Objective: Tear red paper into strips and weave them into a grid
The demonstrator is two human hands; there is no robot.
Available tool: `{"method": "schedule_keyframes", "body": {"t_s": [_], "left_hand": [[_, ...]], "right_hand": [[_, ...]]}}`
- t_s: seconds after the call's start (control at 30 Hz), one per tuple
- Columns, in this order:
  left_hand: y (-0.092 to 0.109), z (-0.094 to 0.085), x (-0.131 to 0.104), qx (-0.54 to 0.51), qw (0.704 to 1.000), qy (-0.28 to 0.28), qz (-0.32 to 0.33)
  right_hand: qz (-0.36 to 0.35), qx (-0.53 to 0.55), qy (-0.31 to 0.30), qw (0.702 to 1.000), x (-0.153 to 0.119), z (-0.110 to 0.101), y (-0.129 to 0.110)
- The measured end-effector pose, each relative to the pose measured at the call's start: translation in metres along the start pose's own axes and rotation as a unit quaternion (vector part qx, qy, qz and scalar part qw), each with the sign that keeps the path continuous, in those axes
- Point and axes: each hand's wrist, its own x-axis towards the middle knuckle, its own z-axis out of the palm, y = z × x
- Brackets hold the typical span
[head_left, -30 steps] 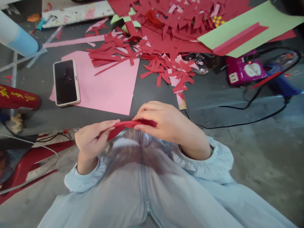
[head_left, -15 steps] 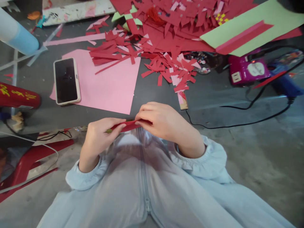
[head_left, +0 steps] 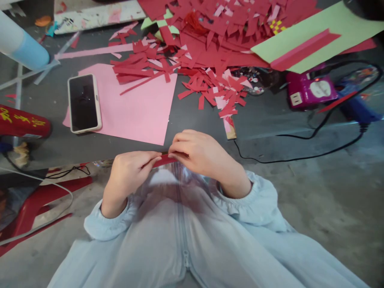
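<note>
Between my two hands, at the near edge of the table, is a narrow piece of red paper (head_left: pixel 164 160). My left hand (head_left: pixel 129 173) pinches its left end between thumb and fingers. On the other end, the thumb and fingers of my right hand (head_left: pixel 199 151) are pressed together. Most of the paper is covered by my fingers, so its full shape cannot be made out. Just beyond my hands lies a pink paper sheet (head_left: pixel 138 116), with a phone (head_left: pixel 84 103) resting on its left part.
Red and pink paper scraps (head_left: pixel 210 84) are heaped across the table. A green sheet (head_left: pixel 300 36), a purple power box (head_left: pixel 312 92), a blue glue gun (head_left: pixel 354 108) and a black cable (head_left: pixel 288 161) are to the right. A red can (head_left: pixel 24 122) and a blue-white bottle (head_left: pixel 25 44) stand left.
My hands have drawn slightly closer together on the red paper, and less of it shows at the left hand. The things on the table lie as before.
</note>
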Motion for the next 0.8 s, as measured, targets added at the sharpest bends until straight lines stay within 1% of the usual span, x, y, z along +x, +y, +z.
{"method": "schedule_keyframes", "body": {"t_s": [0.1,0.3,0.63,0.8], "left_hand": [[-0.003,-0.004,-0.005,-0.001,1.0,0.001,-0.027],[-0.002,-0.014,-0.01,-0.034,0.997,0.011,-0.072],[-0.009,-0.025,-0.013,-0.057,0.986,0.017,-0.155],[-0.014,-0.028,-0.014,-0.056,0.986,0.02,-0.156]], "right_hand": [[0.009,0.0,0.006,1.0,-0.006,-0.001,0.005],[0.025,0.007,0.003,1.0,-0.016,-0.006,0.013],[0.068,0.062,0.018,0.996,-0.033,-0.019,0.028],[0.083,0.061,0.037,0.994,-0.04,-0.025,0.035]]}}
